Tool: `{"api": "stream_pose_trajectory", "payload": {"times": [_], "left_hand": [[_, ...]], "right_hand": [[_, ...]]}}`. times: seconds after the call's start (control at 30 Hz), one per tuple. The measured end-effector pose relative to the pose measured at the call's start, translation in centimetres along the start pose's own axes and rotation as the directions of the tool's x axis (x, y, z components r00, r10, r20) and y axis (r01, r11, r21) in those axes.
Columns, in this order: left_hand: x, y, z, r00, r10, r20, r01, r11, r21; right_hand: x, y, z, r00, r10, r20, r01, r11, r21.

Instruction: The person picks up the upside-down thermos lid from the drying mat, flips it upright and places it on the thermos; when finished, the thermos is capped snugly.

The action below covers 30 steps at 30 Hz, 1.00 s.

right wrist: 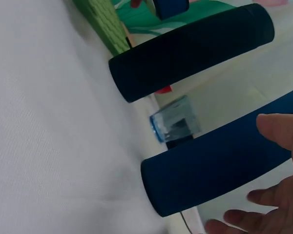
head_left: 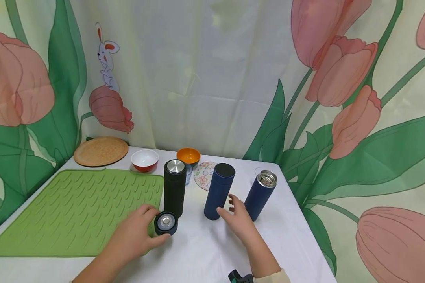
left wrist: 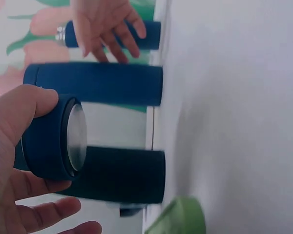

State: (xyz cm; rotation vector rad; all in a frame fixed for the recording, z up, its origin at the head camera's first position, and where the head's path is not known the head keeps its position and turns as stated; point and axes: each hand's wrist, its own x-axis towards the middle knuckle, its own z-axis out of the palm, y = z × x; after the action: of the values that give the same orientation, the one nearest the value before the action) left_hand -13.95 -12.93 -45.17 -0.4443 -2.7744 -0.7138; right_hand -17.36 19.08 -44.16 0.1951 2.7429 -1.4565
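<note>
My left hand (head_left: 134, 234) pinches a dark blue bottle lid (head_left: 166, 222) between thumb and fingers, in front of the black thermos (head_left: 174, 190). In the head view the lid's inner side faces up. The left wrist view shows the lid's silver disc (left wrist: 77, 138). My right hand (head_left: 242, 223) has its fingers spread between two blue thermoses. Its thumb is close to the capped blue thermos (head_left: 217, 194); whether they touch, I cannot tell. To the right stands the lidless blue thermos (head_left: 259, 198), its steel mouth (head_left: 267, 179) showing. All three bottles stand upright.
A green drying mat (head_left: 92, 212) covers the table's left side. Behind are a round wooden board (head_left: 100, 151), a red-and-white bowl (head_left: 145, 160), an orange bowl (head_left: 188, 156), a clear blue cup (right wrist: 176, 119) and a patterned round mat (head_left: 202, 175). A tulip curtain (head_left: 205, 78) hangs behind.
</note>
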Motion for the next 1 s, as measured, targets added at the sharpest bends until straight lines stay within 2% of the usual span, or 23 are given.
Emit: {"api": "stream_pose_trajectory", "payload": {"times": [0.17, 0.33, 0.43, 0.53, 0.7, 0.77, 0.87, 1.0], "left_hand": [[0.4, 1.4, 0.7, 1.0, 0.015, 0.017, -0.014, 0.999, -0.043], [0.9, 3.1, 1.2, 0.999, 0.019, 0.036, -0.016, 0.997, -0.076], [1.1, 4.1, 1.4, 0.998, 0.037, 0.045, -0.032, 0.995, -0.095], [1.2, 4.9, 1.8, 0.996, 0.069, 0.052, -0.063, 0.992, -0.113], [1.4, 6.0, 2.2, 0.989, 0.135, 0.061, -0.121, 0.975, -0.188], [1.5, 6.3, 2.3, 0.987, 0.143, 0.068, -0.126, 0.968, -0.219], [1.6, 6.6, 2.3, 0.986, 0.149, 0.069, -0.13, 0.965, -0.229], [1.7, 6.7, 2.3, 0.986, 0.157, 0.054, -0.141, 0.964, -0.224]], "right_hand": [[-1.4, 0.0, -0.9, 0.999, -0.005, 0.051, 0.008, 0.997, -0.071], [-2.9, -0.5, -1.8, 0.99, -0.042, 0.131, 0.068, 0.977, -0.2], [-3.7, -1.0, -2.1, 0.98, -0.073, 0.187, 0.116, 0.966, -0.23], [-4.4, -1.5, -2.2, 0.96, -0.117, 0.256, 0.169, 0.967, -0.189], [-4.9, -1.4, -1.5, 0.912, -0.194, 0.361, 0.222, 0.975, -0.035], [-4.9, -1.1, -0.9, 0.901, -0.236, 0.363, 0.246, 0.969, 0.019], [-4.9, -0.7, 0.0, 0.9, -0.284, 0.331, 0.281, 0.958, 0.06], [-4.9, -0.6, 0.4, 0.9, -0.315, 0.301, 0.314, 0.948, 0.055]]}}
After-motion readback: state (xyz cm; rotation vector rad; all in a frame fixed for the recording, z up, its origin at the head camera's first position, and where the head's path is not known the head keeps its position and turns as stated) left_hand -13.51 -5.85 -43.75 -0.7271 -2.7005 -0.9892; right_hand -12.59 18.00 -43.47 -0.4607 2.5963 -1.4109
